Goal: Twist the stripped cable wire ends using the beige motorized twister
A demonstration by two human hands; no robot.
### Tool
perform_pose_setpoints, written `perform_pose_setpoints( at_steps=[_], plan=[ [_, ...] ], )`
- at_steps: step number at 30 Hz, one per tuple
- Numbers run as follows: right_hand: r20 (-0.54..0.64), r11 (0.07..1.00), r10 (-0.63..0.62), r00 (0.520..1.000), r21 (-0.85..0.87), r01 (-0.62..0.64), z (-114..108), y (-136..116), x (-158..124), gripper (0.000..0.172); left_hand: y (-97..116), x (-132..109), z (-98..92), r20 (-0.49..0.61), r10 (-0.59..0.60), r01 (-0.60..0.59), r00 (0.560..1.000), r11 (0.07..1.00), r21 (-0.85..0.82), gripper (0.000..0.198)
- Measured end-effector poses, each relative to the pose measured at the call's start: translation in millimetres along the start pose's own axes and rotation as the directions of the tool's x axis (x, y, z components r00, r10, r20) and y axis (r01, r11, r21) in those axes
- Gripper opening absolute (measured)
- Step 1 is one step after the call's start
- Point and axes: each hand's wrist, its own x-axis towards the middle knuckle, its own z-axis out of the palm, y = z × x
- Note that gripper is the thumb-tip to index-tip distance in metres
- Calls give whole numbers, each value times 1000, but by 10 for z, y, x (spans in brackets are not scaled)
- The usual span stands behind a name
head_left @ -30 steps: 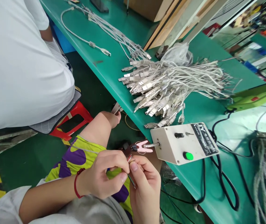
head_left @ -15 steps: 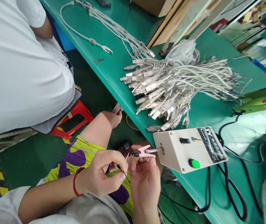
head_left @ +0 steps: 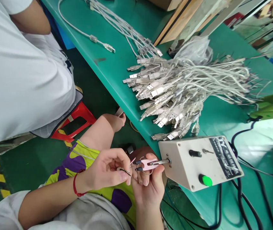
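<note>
The left hand (head_left: 105, 167), back uppermost, pinches thin wires (head_left: 126, 172) together between thumb and fingertips, their ends toward the clip, apparently so that they meet it from the front; the rest of their cable is hard to trace beneath the hand. The right hand (head_left: 148, 185), palm up, has thumb and fingers closed on the handles of a pink clip (head_left: 147, 164), a squeeze that seems to account for its black tips standing apart. The wire ends lie just beside these tips; whether they touch cannot be told. The clip sits on a metal shaft (head_left: 165, 161) of a pale box (head_left: 184, 169), which stands at the edge of the green table (head_left: 112, 72), presumably so that the clip overhangs the lap and both hands can reach it. The green button (head_left: 207, 180) is on the box's upper face. Beyond the box lies a heap of USB cables (head_left: 170, 92), plugs mostly toward the near edge and bare ends away, probably for easy picking up. A plastic bag (head_left: 196, 51) rests behind the heap; at left, a co-worker (head_left: 26, 83) sits on a red stool (head_left: 86, 116).
</note>
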Motion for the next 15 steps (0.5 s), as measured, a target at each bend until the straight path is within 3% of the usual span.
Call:
perform_pose_setpoints(
  at_steps=[8,15],
  plan=[
    [19,1000,1,1000,-18,-1,-39,-5,7,38,-71,10,-3,-61,-16,15,998,1000,-24,38],
    [65,999,28,997,38,-30,-60,9,-11,38,-110,-10,-19,-52,-23,20,998,998,-59,31]
  ],
)
